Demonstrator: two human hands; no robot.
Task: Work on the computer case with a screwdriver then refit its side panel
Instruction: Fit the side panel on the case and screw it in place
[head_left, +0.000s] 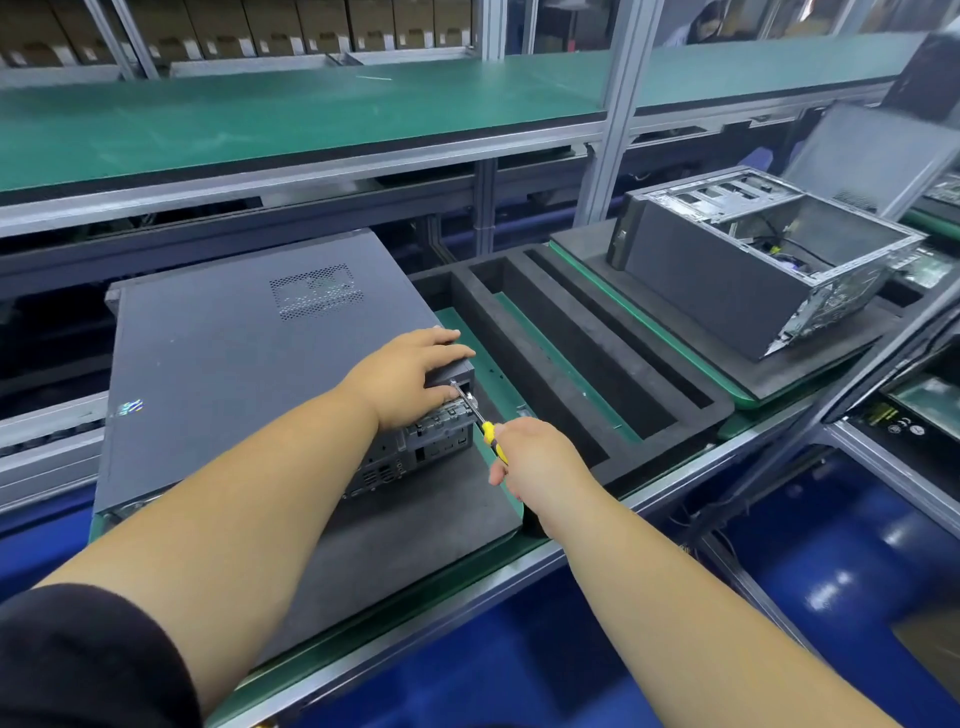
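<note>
Both bare forearms reach forward, hands close together.
The left hand (410, 376) lies palm down, fingers extended with the tips bent over an edge; the right hand (530, 449), just nearer, is curled in a grip.

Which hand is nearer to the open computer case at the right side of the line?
The right hand. It holds the screwdriver between the two cases, well short of the open computer case. The left hand rests on the closed case's corner, farther left.

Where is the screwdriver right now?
In the head view, the screwdriver sits just right of centre, held in the right hand, its tip at the near right corner of the computer case beside the left hand.
</note>
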